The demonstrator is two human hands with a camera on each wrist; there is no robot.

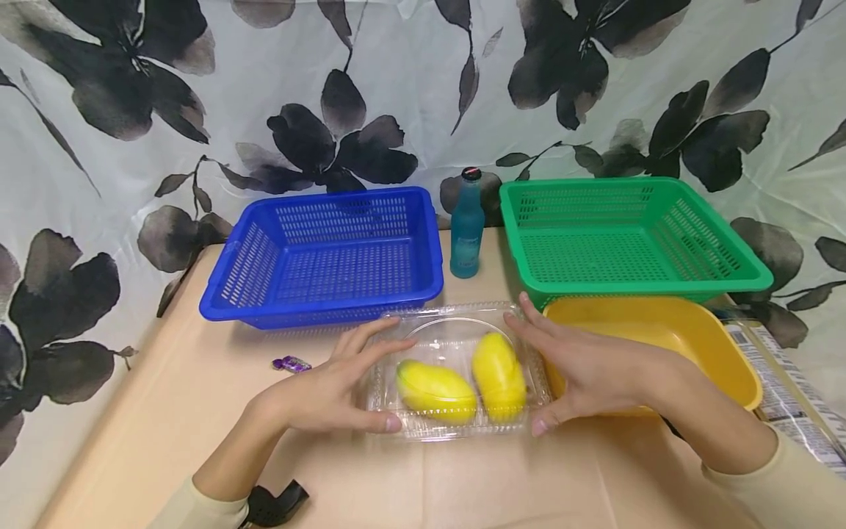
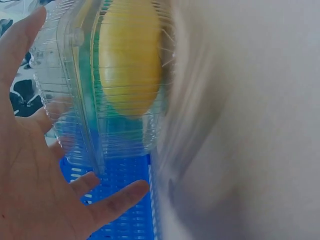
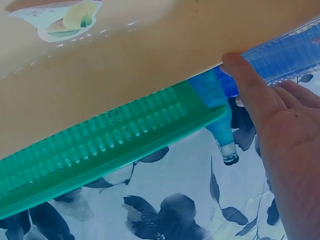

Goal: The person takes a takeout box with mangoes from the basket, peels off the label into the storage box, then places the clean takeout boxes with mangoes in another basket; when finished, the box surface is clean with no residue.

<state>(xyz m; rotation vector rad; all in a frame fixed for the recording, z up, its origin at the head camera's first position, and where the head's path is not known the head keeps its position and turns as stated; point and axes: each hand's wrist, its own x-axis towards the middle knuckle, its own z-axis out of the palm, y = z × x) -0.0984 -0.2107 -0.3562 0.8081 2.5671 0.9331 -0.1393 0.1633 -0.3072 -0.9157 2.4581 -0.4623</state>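
A clear plastic clamshell box (image 1: 436, 433) lies lid-down over two yellow mangoes, one on its side at the left (image 1: 436, 391) and one more upright at the right (image 1: 499, 378). My left hand (image 1: 324, 393) spans the box's left side, thumb by the front corner and fingers spread along the back. At the opposite side, my right hand (image 1: 595, 364) has its thumb at the front corner and its fingers at the back one. The left wrist view shows the left hand's fingers spread beside the ridged wall. In the right wrist view, the right fingers extend to the box's edge.
Behind the box stand a blue basket (image 1: 324, 312), a teal bottle (image 1: 466, 235) and a green basket (image 1: 641, 285). A yellow tub (image 1: 720, 367) sits under the right forearm. A purple-wrapped candy (image 1: 291, 364) lies near the left hand. Printed paper (image 1: 786, 382) lies at far right.
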